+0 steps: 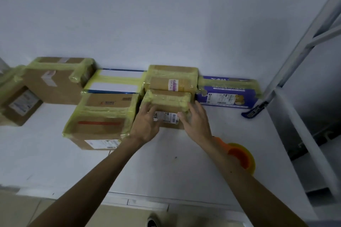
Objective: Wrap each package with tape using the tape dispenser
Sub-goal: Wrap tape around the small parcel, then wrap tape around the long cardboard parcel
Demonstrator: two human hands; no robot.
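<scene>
Resting on the white surface (166, 162), the small brown package (167, 100), banded in yellow-green tape, sits in front of a second taped package (172, 77) and just right of a larger taped box (103, 116). Left hand (146, 125) lies on its front left, fingers nearly straight and spread beside the shipping label (167, 117); right hand (196, 120) touches the front right corner, fingers loosely bent, thumb up along the side, neither hand clamped round it. Tape dispenser (241, 156), orange with a yellow roll, lies on the surface near the right forearm, partly hidden by it, in neither hand.
</scene>
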